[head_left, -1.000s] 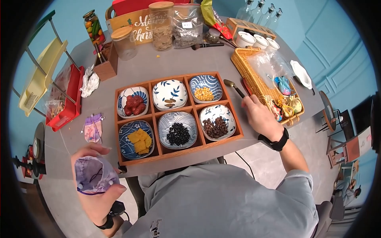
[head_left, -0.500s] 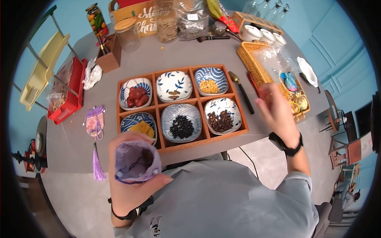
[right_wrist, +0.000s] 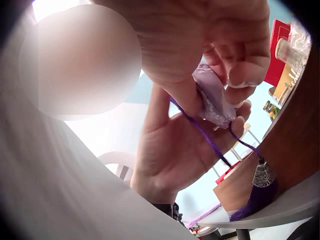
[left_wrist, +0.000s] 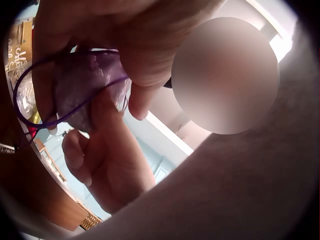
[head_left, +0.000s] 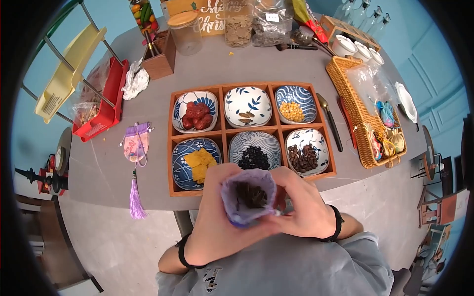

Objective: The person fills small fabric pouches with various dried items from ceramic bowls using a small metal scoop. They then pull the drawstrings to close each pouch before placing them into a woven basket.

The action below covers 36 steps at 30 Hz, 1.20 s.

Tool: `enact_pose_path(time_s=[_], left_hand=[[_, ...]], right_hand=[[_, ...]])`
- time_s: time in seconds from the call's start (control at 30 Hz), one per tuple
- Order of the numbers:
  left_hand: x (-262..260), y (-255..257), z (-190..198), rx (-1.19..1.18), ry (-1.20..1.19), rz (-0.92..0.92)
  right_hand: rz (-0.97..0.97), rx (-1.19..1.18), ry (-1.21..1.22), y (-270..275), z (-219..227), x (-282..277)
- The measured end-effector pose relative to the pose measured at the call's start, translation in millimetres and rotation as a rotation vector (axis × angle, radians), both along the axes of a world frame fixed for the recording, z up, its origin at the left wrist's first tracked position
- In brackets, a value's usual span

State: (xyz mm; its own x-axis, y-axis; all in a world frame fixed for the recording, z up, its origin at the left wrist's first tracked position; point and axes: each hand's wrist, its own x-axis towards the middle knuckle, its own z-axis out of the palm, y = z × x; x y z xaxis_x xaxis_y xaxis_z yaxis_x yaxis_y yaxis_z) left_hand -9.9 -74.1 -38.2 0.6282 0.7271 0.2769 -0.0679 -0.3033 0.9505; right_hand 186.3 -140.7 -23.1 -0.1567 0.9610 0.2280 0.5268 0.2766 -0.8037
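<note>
A small purple pouch [head_left: 236, 204] is held mouth up at the table's front edge, with dark brown contents showing inside. The left hand [head_left: 217, 224] curls round its left side and underneath. On the other side the right hand [head_left: 308, 209] pinches the rim between thumb and fingers. In the right wrist view a purple cord and a tassel [right_wrist: 257, 192] with a silver cap hang from the pouch [right_wrist: 216, 97]. Behind the hands stands a wooden divided tray [head_left: 223, 126] of six bowls, holding red dates, a few brown pods, yellow kernels, yellow pieces, black beans and dark brown beans.
A pink-purple pouch [head_left: 136, 143] with a tassel lies left of the tray. Right of it are a spoon [head_left: 331, 123] and a wicker basket [head_left: 363, 143] with small pouches. A red bin [head_left: 106, 111], a wooden box [head_left: 160, 61] and jars stand farther back.
The left hand has carried the purple pouch rightward to in front of the tray. The right hand has left the spoon on the table and come over to the pouch, taking hold of its rim.
</note>
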Motion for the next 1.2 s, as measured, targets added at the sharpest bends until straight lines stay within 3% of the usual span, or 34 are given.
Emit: enact_pose_path(time_s=[0.17, 0.27, 0.3, 0.4, 0.5, 0.8, 1.0, 1.2], left_hand=[[-21.8, 5.0, 17.8, 0.191, 0.172, -0.121], [-23.6, 8.8, 13.6, 0.182, 0.205, -0.102], [-17.1, 5.0, 19.8, 0.153, 0.17, 0.012], [-21.1, 7.7, 7.0, 0.294, 0.145, 0.03], [-17.3, 6.2, 3.8, 0.282, 0.08, 0.109], [-34.3, 19.6, 7.1, 0.408, 0.117, -0.011], [-43.1, 28.4, 15.5, 0.611, 0.176, -0.01], [-50.1, 29.9, 14.1, 0.624, 0.151, 0.026]], right_hand=[[-0.062, 0.189, 0.199, -3.5, -16.7, 4.6], [0.037, 0.291, 0.127, -0.5, -19.5, 10.1], [0.046, 0.233, 0.107, -2.2, -17.6, 9.1], [0.075, 0.214, 0.1, -1.2, -15.9, 7.3], [0.082, 0.238, 0.187, -2.7, -12.2, 7.4], [0.053, 0.364, 0.077, -7.7, -18.2, 17.5], [0.08, 0.348, 0.024, -8.6, -12.0, 22.0], [0.07, 0.385, -0.003, -9.2, -10.3, 25.7]])
